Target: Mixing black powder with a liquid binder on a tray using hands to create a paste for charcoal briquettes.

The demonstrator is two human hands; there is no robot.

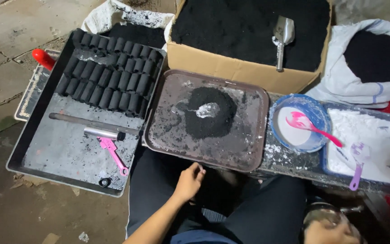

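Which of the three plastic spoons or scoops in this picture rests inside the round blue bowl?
The bright pink spoon rests in the blue bowl. The pale purple spoon lies on white powder in the tub to its right; the pink scoop lies on the grey tray.

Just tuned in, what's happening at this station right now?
A person sits over a brown tray holding a mound of black powder with a white blob in its middle. Their left hand rests loosely curled by the tray's near edge, holding nothing; the right hand is at the frame's bottom, on a roundish thing too unclear to name. Rows of black cylinders fill the metal tray beside it.
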